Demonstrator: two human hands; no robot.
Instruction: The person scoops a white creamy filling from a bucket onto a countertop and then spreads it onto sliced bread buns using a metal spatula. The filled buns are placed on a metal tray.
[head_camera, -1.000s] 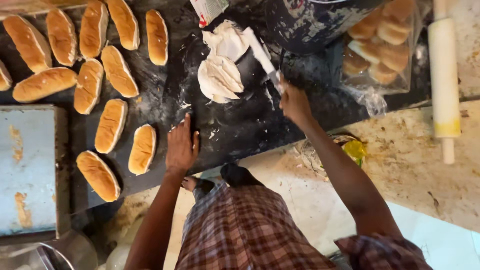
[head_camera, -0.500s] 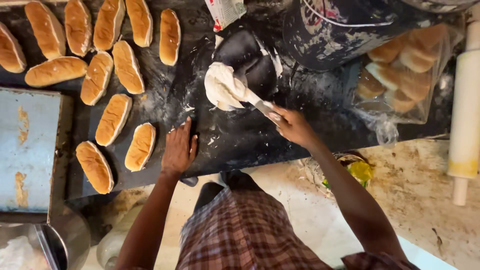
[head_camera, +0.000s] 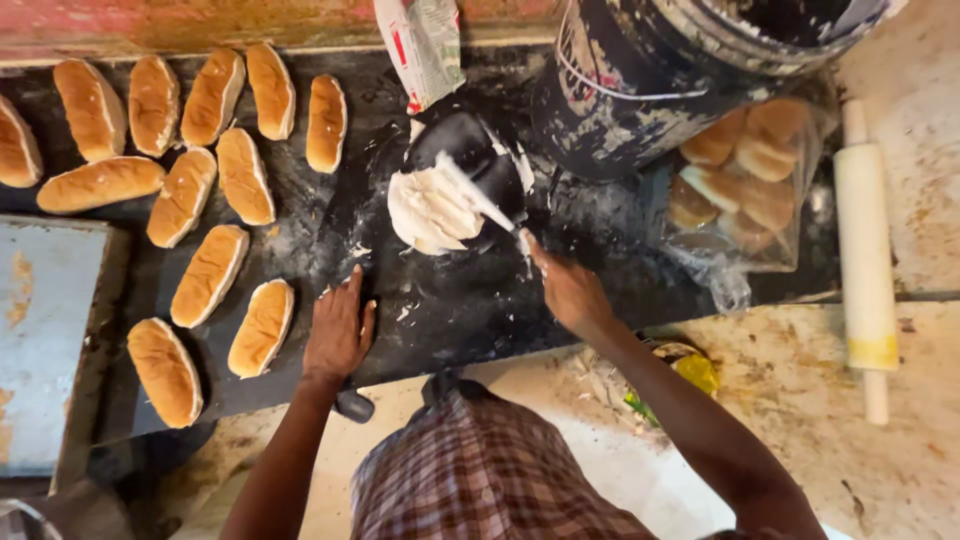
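Golden-brown oblong bread buns (head_camera: 208, 275) lie on a black, white-dusted flat griddle top (head_camera: 450, 310), beside a white creamy lump of spread (head_camera: 428, 212), a pale cream wooden rolling pin with a yellow band (head_camera: 866, 250), a paint-flecked black bucket (head_camera: 640, 90) and red-brown checked cloth (head_camera: 480, 480).

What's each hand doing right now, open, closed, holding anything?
Left hand: open, flat on the black work surface, holding nothing.
Right hand: closed on a knife whose blade lies in the white cream.
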